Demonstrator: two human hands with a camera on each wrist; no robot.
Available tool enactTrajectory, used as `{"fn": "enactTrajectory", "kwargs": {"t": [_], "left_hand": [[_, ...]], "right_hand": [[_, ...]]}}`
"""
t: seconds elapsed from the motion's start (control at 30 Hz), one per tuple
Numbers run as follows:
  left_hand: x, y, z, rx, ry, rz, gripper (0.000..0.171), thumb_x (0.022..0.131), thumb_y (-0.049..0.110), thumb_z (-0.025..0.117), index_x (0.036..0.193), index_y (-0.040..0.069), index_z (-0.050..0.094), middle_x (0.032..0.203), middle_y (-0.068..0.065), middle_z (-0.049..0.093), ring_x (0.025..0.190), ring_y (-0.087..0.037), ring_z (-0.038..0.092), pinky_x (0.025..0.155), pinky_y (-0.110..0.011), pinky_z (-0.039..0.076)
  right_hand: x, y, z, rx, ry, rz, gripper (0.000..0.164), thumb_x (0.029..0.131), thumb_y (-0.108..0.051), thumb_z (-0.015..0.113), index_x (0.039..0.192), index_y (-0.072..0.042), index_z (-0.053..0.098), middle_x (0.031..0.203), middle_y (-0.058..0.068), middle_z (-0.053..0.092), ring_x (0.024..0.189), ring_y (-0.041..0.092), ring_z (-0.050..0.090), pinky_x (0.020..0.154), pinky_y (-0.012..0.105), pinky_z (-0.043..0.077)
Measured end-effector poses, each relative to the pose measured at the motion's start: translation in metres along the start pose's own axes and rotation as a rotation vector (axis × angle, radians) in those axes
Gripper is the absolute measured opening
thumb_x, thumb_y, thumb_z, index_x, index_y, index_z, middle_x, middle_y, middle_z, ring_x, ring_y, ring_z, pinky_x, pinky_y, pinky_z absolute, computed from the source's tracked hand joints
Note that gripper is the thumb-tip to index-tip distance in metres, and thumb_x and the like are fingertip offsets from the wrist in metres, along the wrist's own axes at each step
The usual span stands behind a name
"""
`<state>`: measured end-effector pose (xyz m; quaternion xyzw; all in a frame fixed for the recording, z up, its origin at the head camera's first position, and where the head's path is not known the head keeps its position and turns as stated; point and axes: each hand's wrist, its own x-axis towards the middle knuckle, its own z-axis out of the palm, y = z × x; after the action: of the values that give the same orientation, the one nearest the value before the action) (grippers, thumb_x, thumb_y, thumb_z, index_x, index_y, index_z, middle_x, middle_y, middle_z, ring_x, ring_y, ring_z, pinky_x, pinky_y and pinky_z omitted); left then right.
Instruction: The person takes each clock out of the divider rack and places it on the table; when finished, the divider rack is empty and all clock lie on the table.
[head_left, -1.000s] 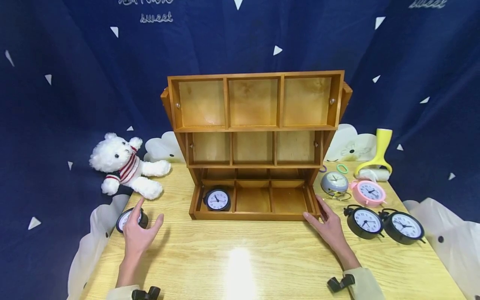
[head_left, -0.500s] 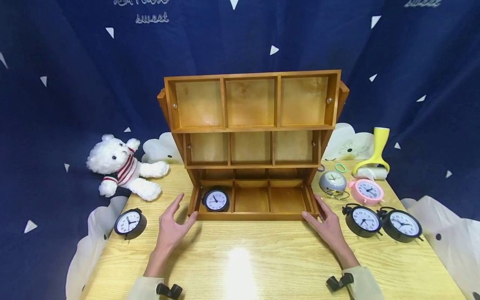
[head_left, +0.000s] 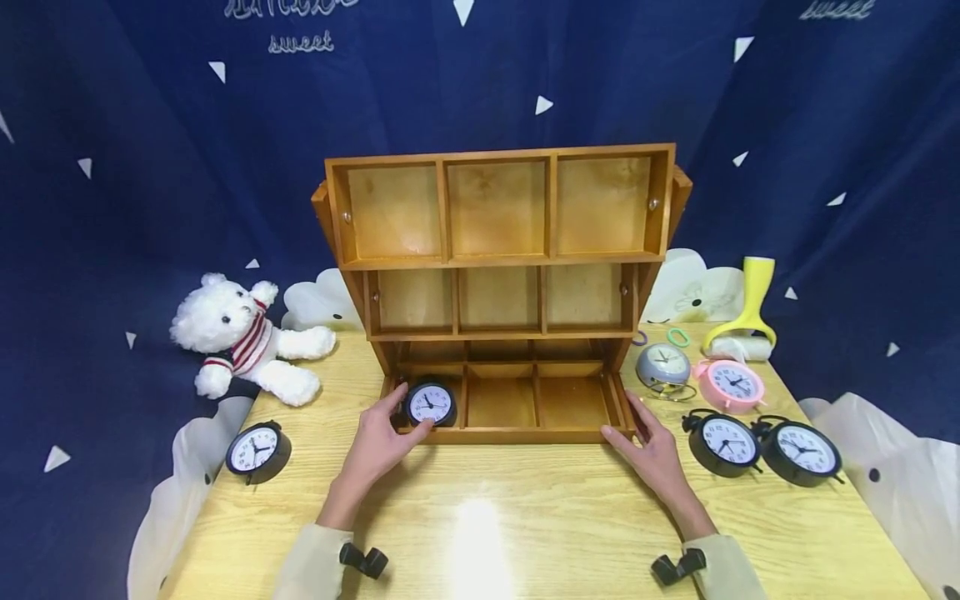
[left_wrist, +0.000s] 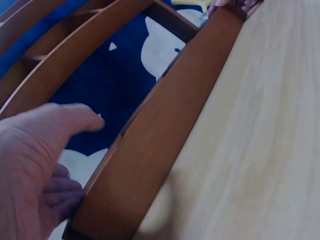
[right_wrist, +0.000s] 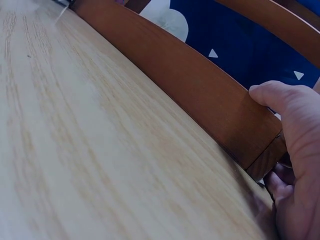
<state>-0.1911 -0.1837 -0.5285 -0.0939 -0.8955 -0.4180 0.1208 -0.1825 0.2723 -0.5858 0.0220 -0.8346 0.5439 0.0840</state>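
Note:
A brown wooden three-tier compartment shelf [head_left: 495,435] stands mid-table, its upper tiers raised on slanted side arms. In its bottom left compartment lies a round black alarm clock [head_left: 431,405] with a white dial. My left hand [head_left: 381,437] is at the bottom tier's left front corner. Its thumb reaches over the front edge toward the clock, and in the left wrist view the thumb stands above the wooden rim with the other fingers beside the end. At the right front corner, my right hand [head_left: 651,454] grips the shelf, thumb on the front edge and fingers round the outer side.
On the left are a white teddy bear [head_left: 240,333] and another black alarm clock [head_left: 258,452]. A grey clock [head_left: 664,367], a pink clock [head_left: 731,385], two black clocks [head_left: 723,444], a yellow-handled lint roller [head_left: 752,308] and small hair ties [head_left: 678,337] lie on the right.
My left hand has moved right, from over the black clock at the table's left side to the shelf's left front corner. My right hand stays at the right corner.

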Motion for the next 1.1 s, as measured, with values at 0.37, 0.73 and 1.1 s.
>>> {"fn": "enactTrajectory", "kwargs": {"t": [0.37,0.73,1.1], "left_hand": [[0.021,0.021,0.018,0.207,-0.082,-0.139,0.090,0.079,0.037,0.090,0.141,-0.015,0.053,0.122,-0.034,0.068,0.110,-0.044,0.069,0.093,-0.054,0.060],[0.026,0.024,0.030,0.233,-0.044,-0.232,0.094,0.074,0.051,0.092,0.132,-0.014,0.058,0.113,-0.030,0.070,0.098,-0.039,0.071,0.078,-0.050,0.063],[0.022,0.033,0.037,0.294,0.012,-0.332,0.090,0.072,0.055,0.092,0.121,-0.016,0.064,0.104,-0.031,0.072,0.091,-0.042,0.073,0.068,-0.050,0.063]], "right_hand": [[-0.001,-0.005,-0.001,-0.001,-0.006,-0.003,0.080,0.095,-0.021,0.080,0.162,-0.010,0.038,0.164,0.022,0.036,0.148,0.042,0.037,0.100,-0.001,0.031],[0.001,-0.004,-0.001,0.022,-0.012,-0.003,0.081,0.094,-0.021,0.081,0.162,-0.009,0.037,0.166,0.019,0.035,0.150,0.040,0.035,0.102,0.000,0.030],[0.000,-0.002,-0.002,0.016,-0.017,0.015,0.082,0.094,-0.020,0.081,0.163,-0.013,0.037,0.167,0.019,0.033,0.150,0.041,0.036,0.101,0.000,0.030]]}}
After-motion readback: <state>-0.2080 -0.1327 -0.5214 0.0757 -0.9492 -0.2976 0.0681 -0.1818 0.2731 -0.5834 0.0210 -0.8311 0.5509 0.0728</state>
